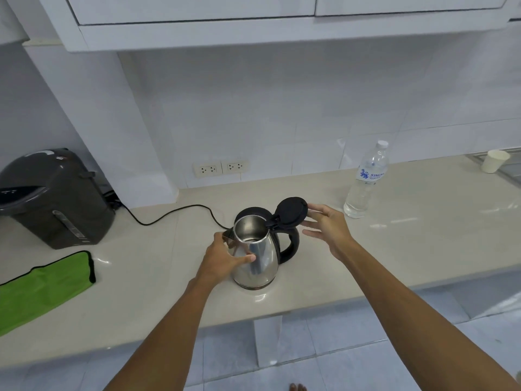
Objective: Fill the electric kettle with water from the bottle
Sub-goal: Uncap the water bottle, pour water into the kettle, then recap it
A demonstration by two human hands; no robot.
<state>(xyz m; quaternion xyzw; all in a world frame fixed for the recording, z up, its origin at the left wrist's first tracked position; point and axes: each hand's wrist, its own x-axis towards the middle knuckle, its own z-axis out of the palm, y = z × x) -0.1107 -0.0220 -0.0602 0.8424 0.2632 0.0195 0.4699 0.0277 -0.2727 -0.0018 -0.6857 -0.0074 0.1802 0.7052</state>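
Kettle (255, 253) stands mid-counter (394, 249), steel body, black lid (291, 211) flipped up and open. Your left hand (222, 259) wraps the kettle's side near the spout, thumb across the front. Your right hand (328, 228) is spread loose, fingertips just beside the raised lid. Water bottle (366, 182) stands capped, back right, apart from both hands.

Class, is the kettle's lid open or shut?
Open: the black lid stands tipped back on its hinge, exposing the kettle's steel interior.
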